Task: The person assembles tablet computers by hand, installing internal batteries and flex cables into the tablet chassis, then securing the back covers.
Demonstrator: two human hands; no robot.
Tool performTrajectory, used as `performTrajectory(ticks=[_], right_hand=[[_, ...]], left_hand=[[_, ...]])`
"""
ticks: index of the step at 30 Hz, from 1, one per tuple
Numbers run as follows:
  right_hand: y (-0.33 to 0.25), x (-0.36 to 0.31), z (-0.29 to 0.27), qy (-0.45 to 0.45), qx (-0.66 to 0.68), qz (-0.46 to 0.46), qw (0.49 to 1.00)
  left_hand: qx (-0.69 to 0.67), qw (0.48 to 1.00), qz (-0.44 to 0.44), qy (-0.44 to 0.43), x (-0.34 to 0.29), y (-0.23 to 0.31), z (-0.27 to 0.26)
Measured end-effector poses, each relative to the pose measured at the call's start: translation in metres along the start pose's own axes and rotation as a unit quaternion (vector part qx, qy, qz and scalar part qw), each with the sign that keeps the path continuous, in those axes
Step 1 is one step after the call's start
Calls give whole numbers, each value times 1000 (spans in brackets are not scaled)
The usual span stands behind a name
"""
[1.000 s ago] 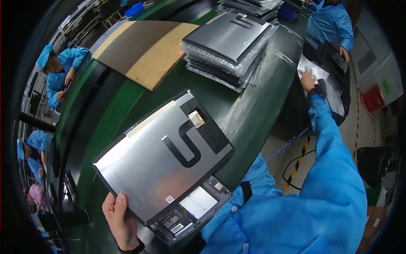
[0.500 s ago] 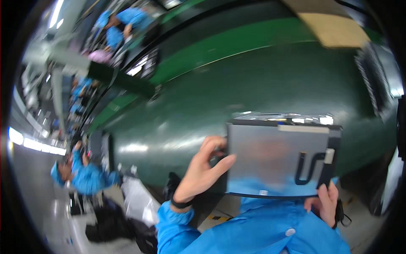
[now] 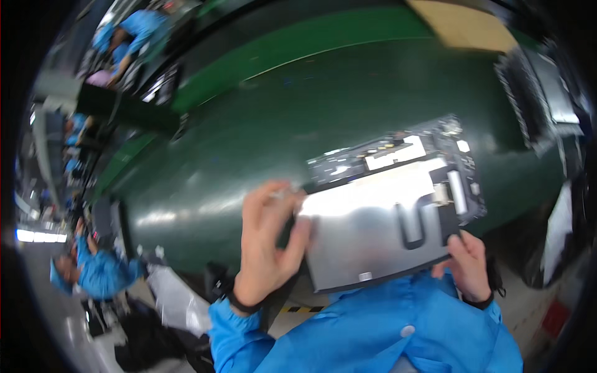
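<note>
A flat silver display panel (image 3: 354,242) with black edges and a black U-shaped strip is held tilted in front of me. My right hand (image 3: 467,261) grips its lower right corner, thumb on the top face. My left hand (image 3: 268,239) is at the panel's left edge, fingers bent and thumb near the edge. Motion smears those fingers, so whether they grip it is unclear. Just beyond the panel, an open dark device chassis (image 3: 469,168) with exposed circuit parts lies on the green table (image 3: 249,137). The panel overlaps its near part.
A dark, silver-edged stack (image 3: 541,93) stands at the far right of the table, near a tan board (image 3: 463,25). A green post (image 3: 130,105) rises at the left. Co-workers in blue (image 3: 102,273) sit along the left side, near a clear plastic bag (image 3: 177,295).
The panel has tilted and turned, and its reflection has changed. More of the chassis beyond it shows. My left hand has shifted left with its fingers more bent; my right hand still holds the corner.
</note>
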State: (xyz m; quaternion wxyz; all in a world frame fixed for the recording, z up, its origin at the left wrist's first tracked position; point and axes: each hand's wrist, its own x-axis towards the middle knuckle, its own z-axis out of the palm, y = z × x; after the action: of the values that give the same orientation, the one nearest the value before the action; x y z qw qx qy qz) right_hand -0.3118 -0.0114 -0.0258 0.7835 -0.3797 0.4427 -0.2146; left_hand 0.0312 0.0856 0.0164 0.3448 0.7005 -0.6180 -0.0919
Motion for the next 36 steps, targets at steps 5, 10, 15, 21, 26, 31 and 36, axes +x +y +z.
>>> performTrajectory(ticks=[5,10,15,21,26,31,36], right_hand=[[-14,8,3,-51,-27,70,996],[-20,8,2,-32,-23,99,994],[-51,-10,-26,35,-331,23,943],[-75,42,40,34,-485,-421,766],[-58,36,44,58,-469,-450,758],[-49,34,49,90,-505,-432,742],[-53,38,47,50,-384,-378,841]], left_hand=[[13,950,201,-239,25,14,39],[-65,925,249,-279,58,32,72],[-209,915,182,-292,65,33,91],[-185,920,180,-294,67,31,87],[-167,926,184,-286,69,36,91],[-159,924,183,-296,69,36,90],[-130,953,167,-219,46,37,81]])
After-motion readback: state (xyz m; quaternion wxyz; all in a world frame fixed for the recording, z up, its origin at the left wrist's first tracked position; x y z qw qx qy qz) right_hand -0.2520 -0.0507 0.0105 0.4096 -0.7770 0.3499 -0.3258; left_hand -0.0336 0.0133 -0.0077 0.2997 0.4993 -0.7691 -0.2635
